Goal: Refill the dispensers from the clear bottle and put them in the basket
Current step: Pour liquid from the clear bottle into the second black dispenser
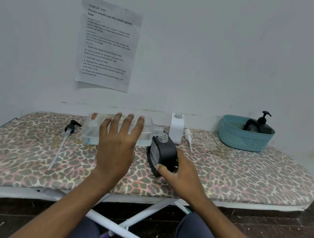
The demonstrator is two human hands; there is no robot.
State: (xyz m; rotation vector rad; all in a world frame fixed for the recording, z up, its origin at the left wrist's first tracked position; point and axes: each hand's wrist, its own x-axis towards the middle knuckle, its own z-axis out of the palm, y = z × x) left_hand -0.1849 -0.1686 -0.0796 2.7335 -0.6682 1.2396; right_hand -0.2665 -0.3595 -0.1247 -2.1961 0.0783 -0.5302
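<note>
Left hand (116,143) wrapped over the clear bottle (118,129) from the near side, fingers spread and curled across its top, palm against its flank. Bottle held on its side above the leopard-print board (225,174), neck pointing right, open mouth just over the neck of the black dispenser (164,154). Some clear liquid pooled along the bottle's lower side.

Right hand (181,172) closed around the black dispenser's lower right corner, thumb across its near edge, fingers hidden behind. Dispenser tilted, leaning left toward the bottle mouth, its clear threaded neck uncapped. Fill level inside impossible to tell.

Just behind it, upright against the wall, a white dispenser (176,128), also uncapped. White pump head (188,139) lying on the board just to its right, tube pointing toward the near edge. Black pump head (70,128) with a long pale tube lying on the board left of the bottle.

At the far right of the board, a teal basket (244,140) holding one dark dispenser (259,126) with its black pump fitted, leaning inside.

On the wall above, a printed sheet (108,44).
</note>
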